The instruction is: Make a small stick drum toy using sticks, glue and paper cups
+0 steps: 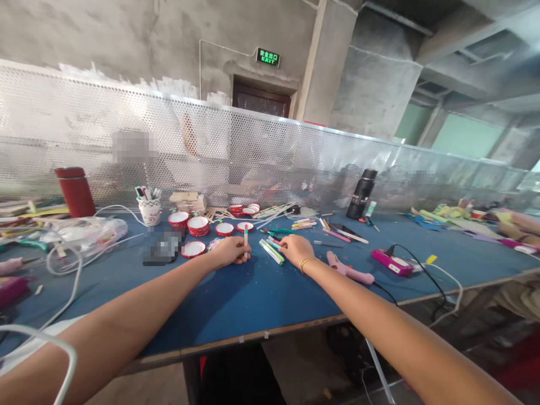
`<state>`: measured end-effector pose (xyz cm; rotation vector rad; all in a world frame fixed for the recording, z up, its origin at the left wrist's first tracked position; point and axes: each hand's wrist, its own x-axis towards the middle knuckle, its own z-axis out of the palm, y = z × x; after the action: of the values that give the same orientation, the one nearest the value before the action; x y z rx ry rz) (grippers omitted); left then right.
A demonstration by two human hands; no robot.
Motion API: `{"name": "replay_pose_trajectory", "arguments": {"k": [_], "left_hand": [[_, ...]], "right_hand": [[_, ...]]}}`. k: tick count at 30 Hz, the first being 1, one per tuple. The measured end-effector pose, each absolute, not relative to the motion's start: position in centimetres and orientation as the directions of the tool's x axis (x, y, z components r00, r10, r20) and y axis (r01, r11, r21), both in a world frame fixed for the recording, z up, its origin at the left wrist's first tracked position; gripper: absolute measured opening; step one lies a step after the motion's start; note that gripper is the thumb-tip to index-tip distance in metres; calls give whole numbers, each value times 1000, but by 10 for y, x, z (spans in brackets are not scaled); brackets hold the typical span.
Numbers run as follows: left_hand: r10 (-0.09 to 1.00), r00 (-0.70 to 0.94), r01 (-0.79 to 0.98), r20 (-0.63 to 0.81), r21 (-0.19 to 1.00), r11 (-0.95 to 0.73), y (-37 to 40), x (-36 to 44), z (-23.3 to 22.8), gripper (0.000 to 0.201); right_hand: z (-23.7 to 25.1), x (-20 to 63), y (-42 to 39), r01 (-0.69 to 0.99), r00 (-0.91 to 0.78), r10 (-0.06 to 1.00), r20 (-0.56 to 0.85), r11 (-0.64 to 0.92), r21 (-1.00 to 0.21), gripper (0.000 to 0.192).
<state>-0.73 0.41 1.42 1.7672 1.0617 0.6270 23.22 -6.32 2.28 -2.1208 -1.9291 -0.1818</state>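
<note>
And here's the left hand (231,252), just left of the frame's centre, its fingers pinching a slim marker (246,242) that stands upright, white along the barrel with green and red at the top. Over to the right hand (297,251), a gold-coloured bracelet (307,263) at the wrist, right of centre: its fingers curl down at the ends of the loose pens (272,252), and I can't tell whether they grip one. Those pens, green and white among them, lie on the blue table (253,304) between the two hands.

Just behind, green-handled pliers (282,232) rest near the middle. Left of centre, red-rimmed round tins (198,226) sit in a cluster, some stacked, pale insides up. Further left, a patterned cup (149,211) holds upright pens, with a red bottle (76,192) beyond it. Swing right of centre: a pink glue gun (349,271) lies beside the right forearm, a magenta power strip (392,262) past it, and a black bottle (361,194) stands tilted in view against the perforated screen (270,152).
</note>
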Motion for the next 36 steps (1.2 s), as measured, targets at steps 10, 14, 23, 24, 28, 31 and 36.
{"name": "replay_pose_trajectory", "arguments": {"k": [10, 14, 23, 24, 28, 31, 36], "left_hand": [[873, 484, 373, -59, 917, -145, 3, -6, 15, 22], [873, 483, 367, -65, 920, -135, 4, -7, 13, 22], [872, 481, 349, -93, 932, -93, 5, -4, 14, 18], [872, 481, 348, -96, 933, -89, 5, -4, 14, 18], [870, 488, 347, -75, 931, -115, 7, -5, 13, 22], [864, 499, 354, -62, 925, -138, 6, -6, 13, 25], [873, 482, 350, -67, 929, -121, 3, -5, 16, 23]], "right_hand": [[24, 229, -16, 996, -84, 953, 293, 93, -18, 42], [26, 228, -2, 987, -162, 956, 243, 152, 60, 44], [45, 242, -19, 978, -195, 943, 270, 166, 127, 36], [49, 245, -25, 974, -209, 941, 266, 175, 147, 31], [64, 253, -54, 955, -226, 955, 194, 178, 237, 15], [66, 256, -74, 950, -162, 981, 105, 127, 285, 12], [59, 251, -89, 943, -68, 997, 49, 48, 330, 16]]}}
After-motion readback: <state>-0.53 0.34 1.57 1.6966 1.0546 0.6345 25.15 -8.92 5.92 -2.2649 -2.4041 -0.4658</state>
